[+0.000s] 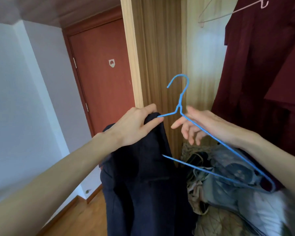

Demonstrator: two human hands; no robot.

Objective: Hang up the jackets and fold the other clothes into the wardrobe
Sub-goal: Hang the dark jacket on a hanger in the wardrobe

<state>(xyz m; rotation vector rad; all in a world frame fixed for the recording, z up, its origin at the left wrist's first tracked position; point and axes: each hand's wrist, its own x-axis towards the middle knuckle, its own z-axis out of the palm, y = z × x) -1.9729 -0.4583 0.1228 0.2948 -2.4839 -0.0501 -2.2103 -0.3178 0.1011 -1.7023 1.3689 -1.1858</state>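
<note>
Wardrobe (pixel 162 48) panels fill the background, a red door (pixel 100 68) to their left. The left hand (pixel 134 125) grips the dark jacket (pixel 140 176) at its shoulder, one arm of the blue hanger (pixel 209 133) tucked inside. The right hand (pixel 199 125), fingers loose, holds nothing; the wire crosses it. Soft, limp cloth probably slips off thin wire, so the collar seems the best hold. A maroon garment (pixel 262 74) and a clothes heap (pixel 228 176) crowd the space.

The left hand (pixel 134 125) grips a dark jacket (pixel 140 176) on a blue hanger (pixel 211 135); the right hand (pixel 199 125) hovers with fingers spread beside the wire.
</note>
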